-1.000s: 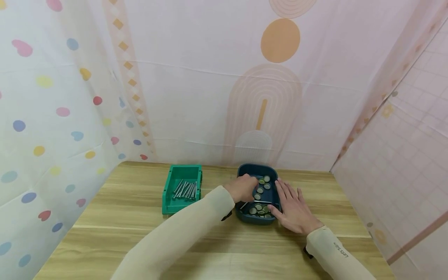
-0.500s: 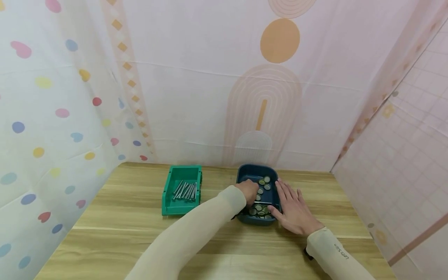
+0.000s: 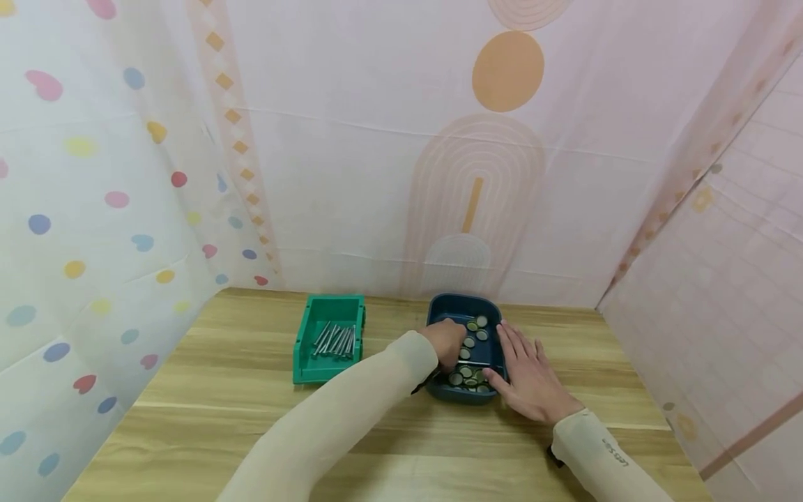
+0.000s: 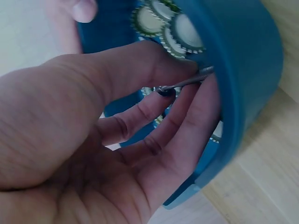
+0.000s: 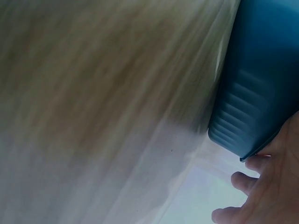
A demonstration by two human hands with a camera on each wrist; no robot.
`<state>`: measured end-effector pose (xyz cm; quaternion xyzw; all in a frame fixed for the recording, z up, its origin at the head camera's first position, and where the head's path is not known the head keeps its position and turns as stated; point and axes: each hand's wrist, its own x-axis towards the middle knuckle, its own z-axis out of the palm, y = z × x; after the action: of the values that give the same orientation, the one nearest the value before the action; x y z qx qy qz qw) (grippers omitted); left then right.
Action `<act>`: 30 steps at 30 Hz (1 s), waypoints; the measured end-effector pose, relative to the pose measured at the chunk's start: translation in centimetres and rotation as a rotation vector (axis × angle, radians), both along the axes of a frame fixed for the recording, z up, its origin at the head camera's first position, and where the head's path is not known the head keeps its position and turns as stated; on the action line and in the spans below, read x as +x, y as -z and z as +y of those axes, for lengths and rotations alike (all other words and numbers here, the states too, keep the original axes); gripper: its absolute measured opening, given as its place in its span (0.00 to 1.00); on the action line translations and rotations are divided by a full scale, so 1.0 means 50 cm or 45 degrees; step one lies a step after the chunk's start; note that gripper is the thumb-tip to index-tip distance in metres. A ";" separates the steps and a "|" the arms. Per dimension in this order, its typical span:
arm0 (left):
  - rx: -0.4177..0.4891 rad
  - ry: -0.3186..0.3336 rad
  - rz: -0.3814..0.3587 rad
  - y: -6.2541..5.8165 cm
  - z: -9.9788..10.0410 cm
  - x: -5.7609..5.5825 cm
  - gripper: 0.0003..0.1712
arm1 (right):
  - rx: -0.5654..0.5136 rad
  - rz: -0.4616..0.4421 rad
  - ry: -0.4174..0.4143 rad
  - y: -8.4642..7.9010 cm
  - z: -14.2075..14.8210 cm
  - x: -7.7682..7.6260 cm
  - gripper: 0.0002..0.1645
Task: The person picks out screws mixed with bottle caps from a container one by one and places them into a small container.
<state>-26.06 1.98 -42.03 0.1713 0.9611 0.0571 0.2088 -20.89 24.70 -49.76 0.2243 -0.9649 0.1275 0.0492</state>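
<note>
My left hand (image 3: pixel 444 343) reaches into the left side of a dark blue container (image 3: pixel 464 300). In the left wrist view, its thumb and fingers pinch a thin metal screw (image 4: pixel 189 81), with a small dark head at one end. Several bottle caps (image 3: pixel 469 342) lie in the container, some at the back and more clustered in the front part. My right hand (image 3: pixel 530 380) rests against the container's right rim with its fingers extended. The right wrist view shows the fingers beside the container's outer wall (image 5: pixel 254 102).
Left of the container stands a green open-front bin (image 3: pixel 306 355) holding several metal screws (image 3: pixel 337 341). Both sit on a wood-grain table (image 3: pixel 207 390). Patterned fabric (image 3: pixel 351 174) hangs behind the table and at both sides.
My left hand has shifted slightly right and down in the container over the past second. A metal rod visible near it earlier is hidden in the head view now. My right hand stays put.
</note>
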 end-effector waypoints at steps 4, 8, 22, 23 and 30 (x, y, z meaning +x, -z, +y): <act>0.106 -0.023 -0.069 -0.038 -0.003 0.018 0.12 | 0.000 0.004 0.008 -0.001 0.005 -0.001 0.55; 0.239 -0.021 -0.077 -0.040 -0.015 0.020 0.21 | 0.001 0.007 0.017 0.000 0.008 -0.003 0.55; 0.711 -0.126 0.179 -0.006 -0.067 0.071 0.19 | -0.004 0.009 0.030 -0.003 0.029 0.000 0.54; 0.745 -0.145 0.167 -0.003 -0.071 0.073 0.18 | -0.002 0.009 0.031 -0.003 0.032 0.000 0.54; 0.926 -0.190 0.154 0.013 -0.104 0.079 0.18 | 0.004 0.024 0.032 -0.002 0.049 -0.002 0.53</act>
<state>-22.10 -3.22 -42.69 0.1668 0.8986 0.3994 0.0726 -20.99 27.15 -49.66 0.2136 -0.9673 0.1233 0.0593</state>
